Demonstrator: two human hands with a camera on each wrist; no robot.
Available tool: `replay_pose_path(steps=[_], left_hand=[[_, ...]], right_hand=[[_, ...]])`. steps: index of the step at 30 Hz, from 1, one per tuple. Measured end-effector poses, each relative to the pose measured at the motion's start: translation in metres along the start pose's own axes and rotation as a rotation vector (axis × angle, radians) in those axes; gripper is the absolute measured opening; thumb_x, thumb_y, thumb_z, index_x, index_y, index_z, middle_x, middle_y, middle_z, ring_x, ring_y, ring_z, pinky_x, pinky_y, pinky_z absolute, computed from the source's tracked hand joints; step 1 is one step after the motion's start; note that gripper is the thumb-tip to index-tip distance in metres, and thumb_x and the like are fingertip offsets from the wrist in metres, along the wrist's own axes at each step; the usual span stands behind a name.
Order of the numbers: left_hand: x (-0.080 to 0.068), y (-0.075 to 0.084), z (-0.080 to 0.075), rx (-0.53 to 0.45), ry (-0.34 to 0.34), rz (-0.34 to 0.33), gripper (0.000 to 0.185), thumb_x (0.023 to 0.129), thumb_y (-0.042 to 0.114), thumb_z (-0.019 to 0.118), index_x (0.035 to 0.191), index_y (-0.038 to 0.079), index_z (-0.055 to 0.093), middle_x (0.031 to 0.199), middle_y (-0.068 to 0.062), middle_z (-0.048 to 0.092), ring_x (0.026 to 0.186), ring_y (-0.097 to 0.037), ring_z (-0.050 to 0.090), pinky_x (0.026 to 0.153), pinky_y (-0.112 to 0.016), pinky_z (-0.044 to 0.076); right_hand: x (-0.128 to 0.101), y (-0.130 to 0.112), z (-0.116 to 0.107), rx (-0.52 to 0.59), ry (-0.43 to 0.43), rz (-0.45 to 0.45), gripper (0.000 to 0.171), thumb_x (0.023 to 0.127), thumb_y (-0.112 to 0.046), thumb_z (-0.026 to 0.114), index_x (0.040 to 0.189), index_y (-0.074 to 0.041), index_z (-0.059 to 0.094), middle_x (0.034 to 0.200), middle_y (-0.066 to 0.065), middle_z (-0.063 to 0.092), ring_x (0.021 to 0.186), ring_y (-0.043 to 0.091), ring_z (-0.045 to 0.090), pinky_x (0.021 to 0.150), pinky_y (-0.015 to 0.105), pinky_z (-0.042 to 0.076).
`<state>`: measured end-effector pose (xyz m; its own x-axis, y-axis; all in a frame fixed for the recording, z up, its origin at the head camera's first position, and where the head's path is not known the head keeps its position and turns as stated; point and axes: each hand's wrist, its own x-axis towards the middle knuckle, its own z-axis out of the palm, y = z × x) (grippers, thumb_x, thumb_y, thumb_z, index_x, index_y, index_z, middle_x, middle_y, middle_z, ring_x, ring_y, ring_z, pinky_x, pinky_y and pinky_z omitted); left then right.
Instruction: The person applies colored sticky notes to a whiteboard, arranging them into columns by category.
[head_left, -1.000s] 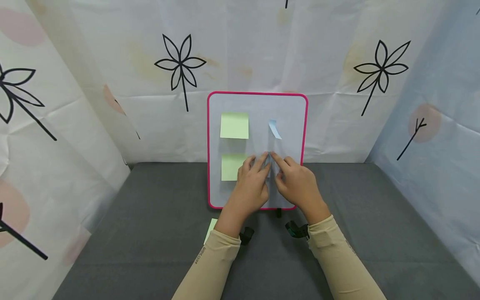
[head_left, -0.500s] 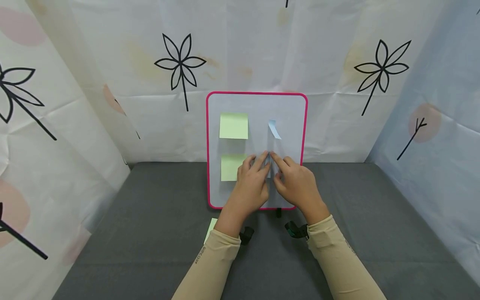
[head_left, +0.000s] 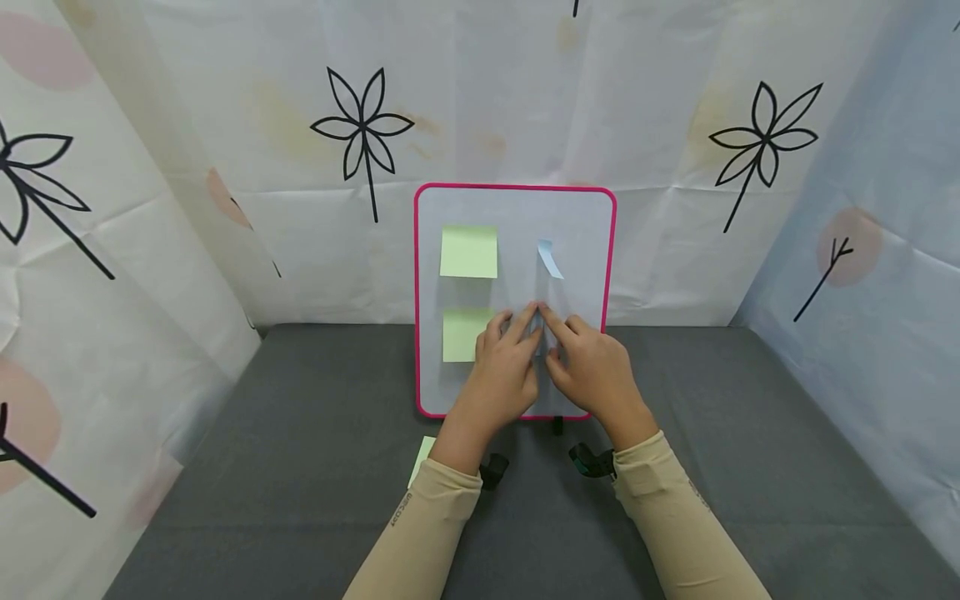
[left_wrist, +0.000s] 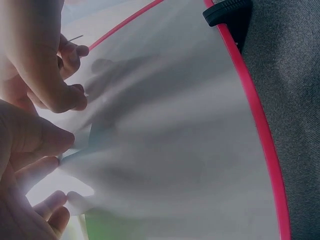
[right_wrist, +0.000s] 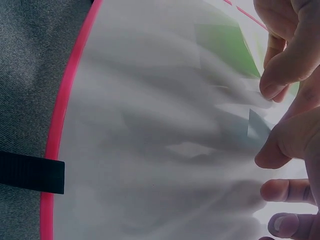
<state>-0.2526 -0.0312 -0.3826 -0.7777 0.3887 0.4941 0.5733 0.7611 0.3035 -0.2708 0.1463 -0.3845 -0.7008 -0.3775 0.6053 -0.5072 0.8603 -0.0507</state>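
Note:
A whiteboard (head_left: 510, 208) with a pink rim stands upright on the grey cloth. My left hand (head_left: 501, 367) and right hand (head_left: 596, 371) both touch its lower right area, index fingertips almost meeting. Between them a light-blue sticky note (right_wrist: 257, 125) is partly covered by my fingers; its corner (left_wrist: 84, 137) also shows in the left wrist view. Higher up, a narrow blue note (head_left: 550, 259) curls away from the board. On the left side are an upper green sticky note (head_left: 468, 252) and a lower green note (head_left: 459, 336), whose right part my left hand hides.
A black clip (head_left: 558, 426) sits at the board's bottom edge. Another green note (head_left: 422, 457) lies on the grey cloth (head_left: 322, 450), partly hidden by my left wrist. Patterned white fabric (head_left: 285, 167) hangs behind and at both sides.
Both hands stay at the same spot on the board. The right index fingertip has shifted very slightly toward the left one. The notes have not moved.

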Motion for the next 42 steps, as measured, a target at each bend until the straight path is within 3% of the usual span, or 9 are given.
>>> replay_pose_path(steps=[7, 15, 26, 36, 42], left_hand=[[0.0002, -0.0005, 0.0017, -0.011, 0.005, -0.001, 0.047, 0.098, 0.003, 0.058, 0.144, 0.004, 0.065, 0.169, -0.011, 0.043, 0.150, -0.041, 0.036, 0.117, -0.062, 0.037], [0.0023, -0.0013, 0.0049, 0.002, 0.018, 0.001, 0.046, 0.097, 0.003, 0.060, 0.143, 0.003, 0.066, 0.168, -0.011, 0.044, 0.150, -0.040, 0.036, 0.117, -0.061, 0.037], [0.0014, -0.0012, 0.0036, -0.027, 0.015, -0.003, 0.047, 0.099, 0.003, 0.057, 0.146, 0.003, 0.063, 0.170, -0.010, 0.041, 0.151, -0.040, 0.035, 0.117, -0.061, 0.037], [-0.0003, -0.0002, 0.0034, 0.001, 0.001, 0.010, 0.045, 0.099, 0.004, 0.059, 0.143, 0.002, 0.066, 0.162, -0.010, 0.052, 0.150, -0.041, 0.038, 0.118, -0.061, 0.037], [-0.0006, -0.0001, 0.0032, -0.004, 0.033, 0.020, 0.044, 0.099, 0.005, 0.061, 0.143, 0.005, 0.067, 0.162, -0.010, 0.053, 0.150, -0.040, 0.038, 0.118, -0.061, 0.036]], right_hand=[[0.0001, 0.0014, 0.0005, 0.003, -0.013, 0.011, 0.064, 0.091, -0.013, 0.070, 0.155, -0.014, 0.057, 0.087, 0.010, 0.064, 0.048, 0.014, 0.033, 0.046, 0.031, 0.034], [0.0019, 0.0053, -0.0010, -0.009, 0.045, 0.016, 0.058, 0.090, -0.014, 0.073, 0.147, -0.009, 0.064, 0.088, 0.010, 0.067, 0.049, 0.016, 0.040, 0.047, 0.033, 0.040], [0.0004, 0.0022, -0.0002, 0.006, -0.011, 0.010, 0.067, 0.092, -0.016, 0.073, 0.156, -0.017, 0.056, 0.091, 0.010, 0.065, 0.049, 0.016, 0.036, 0.048, 0.034, 0.037], [-0.0014, 0.0062, 0.0021, 0.008, 0.024, 0.009, 0.058, 0.090, -0.015, 0.075, 0.147, -0.012, 0.064, 0.089, 0.009, 0.065, 0.052, 0.015, 0.042, 0.049, 0.034, 0.042], [-0.0019, 0.0054, 0.0027, 0.034, 0.020, -0.010, 0.063, 0.093, -0.017, 0.074, 0.154, -0.015, 0.058, 0.093, 0.010, 0.067, 0.052, 0.016, 0.042, 0.050, 0.035, 0.042]])
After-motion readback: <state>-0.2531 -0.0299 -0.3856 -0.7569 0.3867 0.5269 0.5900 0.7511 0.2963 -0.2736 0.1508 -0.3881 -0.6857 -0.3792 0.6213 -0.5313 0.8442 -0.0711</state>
